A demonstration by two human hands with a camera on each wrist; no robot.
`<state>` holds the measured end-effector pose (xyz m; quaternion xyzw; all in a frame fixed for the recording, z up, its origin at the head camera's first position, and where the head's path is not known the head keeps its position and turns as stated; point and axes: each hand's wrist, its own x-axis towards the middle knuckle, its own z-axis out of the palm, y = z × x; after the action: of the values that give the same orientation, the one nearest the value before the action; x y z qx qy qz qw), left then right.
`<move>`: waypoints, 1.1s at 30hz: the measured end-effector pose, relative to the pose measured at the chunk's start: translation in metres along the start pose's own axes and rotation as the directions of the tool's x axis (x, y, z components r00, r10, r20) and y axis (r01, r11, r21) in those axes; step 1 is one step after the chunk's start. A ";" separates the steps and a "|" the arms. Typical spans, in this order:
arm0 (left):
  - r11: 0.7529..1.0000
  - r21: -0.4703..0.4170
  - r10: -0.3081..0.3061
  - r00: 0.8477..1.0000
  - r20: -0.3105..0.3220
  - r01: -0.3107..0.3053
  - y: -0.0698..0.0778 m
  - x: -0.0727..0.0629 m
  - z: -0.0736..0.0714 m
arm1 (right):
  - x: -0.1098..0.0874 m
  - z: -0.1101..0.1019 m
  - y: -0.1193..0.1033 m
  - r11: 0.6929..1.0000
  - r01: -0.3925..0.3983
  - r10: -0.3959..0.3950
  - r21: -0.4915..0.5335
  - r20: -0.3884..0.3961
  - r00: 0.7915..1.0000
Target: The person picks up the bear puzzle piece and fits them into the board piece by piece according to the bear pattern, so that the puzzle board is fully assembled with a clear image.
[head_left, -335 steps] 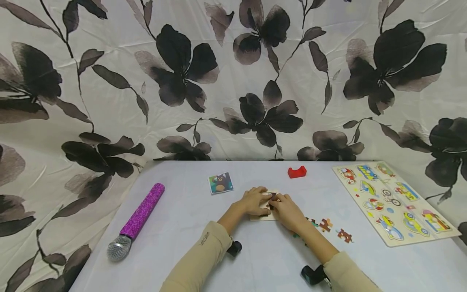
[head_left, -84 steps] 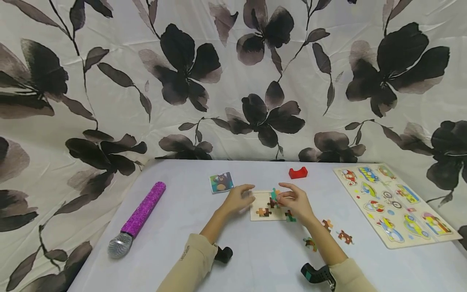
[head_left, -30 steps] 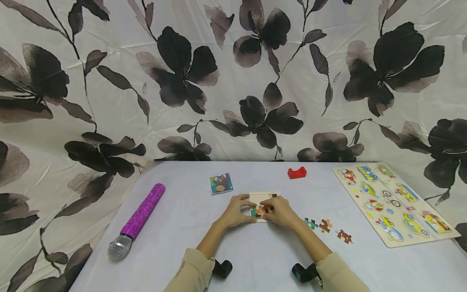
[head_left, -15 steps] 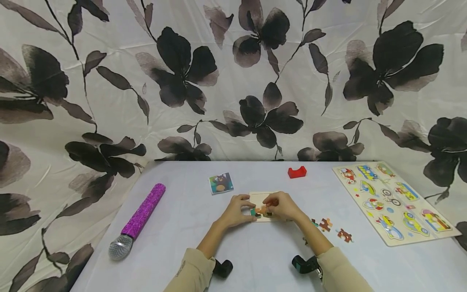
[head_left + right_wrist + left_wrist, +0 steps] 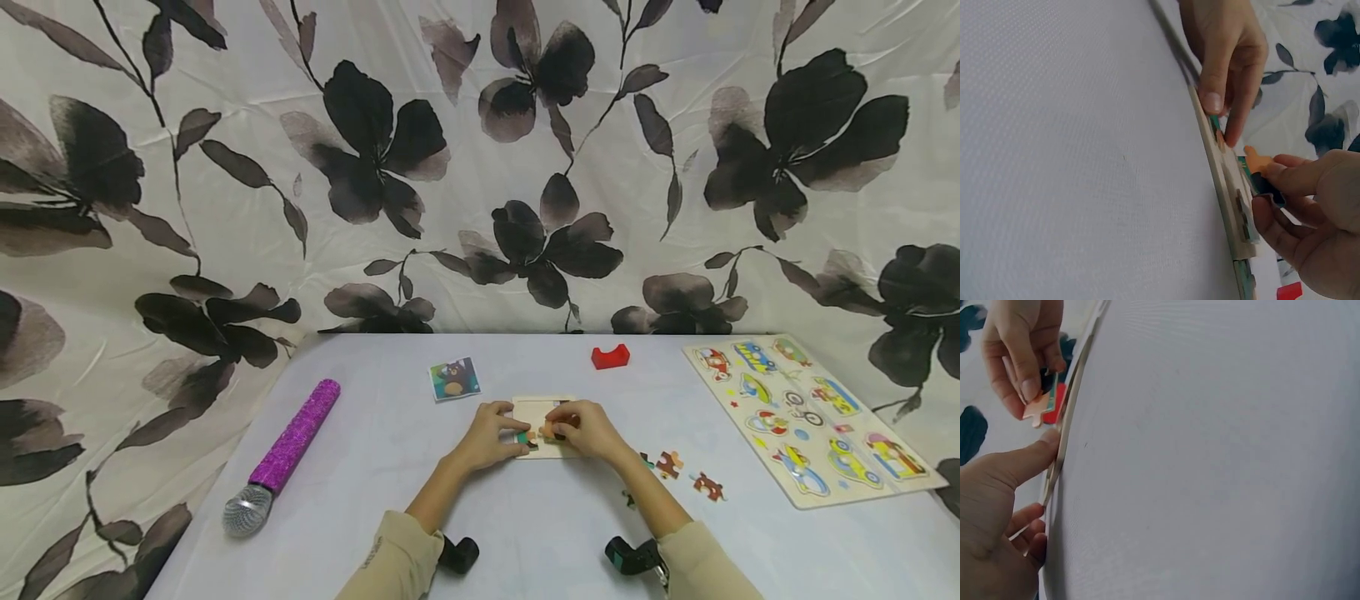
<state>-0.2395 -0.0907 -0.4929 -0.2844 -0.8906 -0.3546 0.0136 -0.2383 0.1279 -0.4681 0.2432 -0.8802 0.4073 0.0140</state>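
A small pale wooden puzzle tray [image 5: 530, 408] lies at mid-table. My left hand [image 5: 482, 435] holds its left side, with thumb and fingers at the edge. Beside that thumb, a green and orange jigsaw piece [image 5: 525, 438] lies in the tray's near left corner. Over the tray, my right hand [image 5: 591, 428] pinches another jigsaw piece between thumb and fingers. The right wrist view shows this pinched piece [image 5: 1259, 164] tilted, orange, black and green. A few more pieces [image 5: 1244, 219] are at the tray's right end, mostly hidden by the right hand in the head view.
Loose jigsaw pieces [image 5: 669, 464] lie right of the tray, some partly behind the right forearm. A bear picture card [image 5: 454, 380] and a red notched block [image 5: 611, 357] stand farther back. The glittery purple microphone [image 5: 294, 450] lies left, a vehicle puzzle board [image 5: 806, 433] right.
Since 2.8 seconds ago, my left hand has come onto the tray's left side and a corner piece lies there. In the last second my right hand has lifted slightly, moving right with a piece.
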 end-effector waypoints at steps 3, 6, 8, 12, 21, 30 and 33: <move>0.999 0.035 0.034 0.999 -0.025 -0.033 0.003 -0.001 0.001 | -0.001 -0.001 0.002 1.000 -0.004 0.004 0.009 -0.015 1.000; 0.998 0.058 0.020 0.999 -0.027 -0.018 0.005 -0.001 0.001 | -0.002 -0.001 0.002 1.000 -0.005 0.006 0.018 -0.028 1.000; 0.999 0.051 -0.017 1.000 -0.010 0.017 0.006 0.000 0.002 | -0.003 -0.002 0.002 1.000 -0.006 0.007 0.019 -0.037 0.999; 0.997 0.071 -0.038 0.999 0.002 0.037 0.007 0.002 0.001 | -0.004 -0.003 0.001 1.000 -0.003 0.004 0.022 -0.044 0.999; 0.995 0.091 -0.048 0.999 0.023 0.046 0.010 0.002 0.000 | -0.003 -0.002 0.003 0.999 -0.014 0.016 0.040 -0.064 0.998; 0.998 0.011 -0.069 0.997 -0.015 0.069 0.004 -0.001 0.000 | -0.002 0.000 0.004 0.998 0.008 -0.006 0.054 -0.039 0.999; 0.998 0.002 -0.062 0.998 -0.002 0.062 0.004 -0.001 -0.002 | -0.001 0.001 0.005 0.996 -0.004 0.008 0.086 -0.045 0.999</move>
<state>-0.2368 -0.0899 -0.4893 -0.2562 -0.8994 -0.3541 0.0038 -0.2397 0.1306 -0.4728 0.2314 -0.8621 0.4503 0.0222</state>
